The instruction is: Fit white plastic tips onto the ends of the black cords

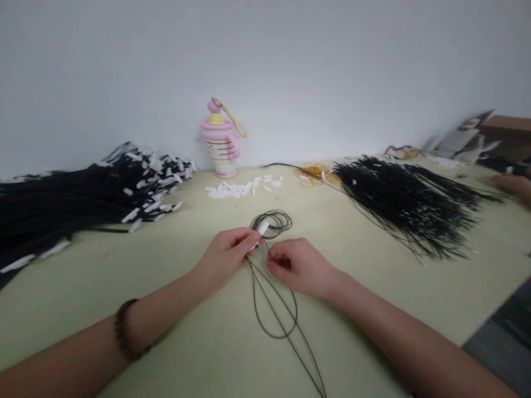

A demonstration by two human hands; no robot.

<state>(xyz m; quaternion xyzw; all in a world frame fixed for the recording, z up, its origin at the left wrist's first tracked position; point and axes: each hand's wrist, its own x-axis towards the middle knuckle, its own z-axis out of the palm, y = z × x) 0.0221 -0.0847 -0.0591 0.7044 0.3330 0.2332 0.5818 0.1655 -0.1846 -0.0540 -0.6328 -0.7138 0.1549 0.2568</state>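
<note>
My left hand (230,249) pinches a small white plastic piece (264,228) together with thin black cord between thumb and fingers. A coil of the black cord (280,222) shows just beyond the fingertips. Below the hands, a loop of cord (276,336) and longer strands hang toward the near edge of the view. My right hand (301,265) is closed, thumb against curled fingers, on a strand of the same cord close to the left fingertips. What lies inside its curled fingers is mostly hidden.
Loose white pieces (232,189) lie before a pink-lidded mug (220,149) at the wall. Bundled black cords with white ends (83,190) spread at left; another black bundle (406,199) lies right, beside yellow rubber bands (317,174). Another person's hand (512,183) shows at far right.
</note>
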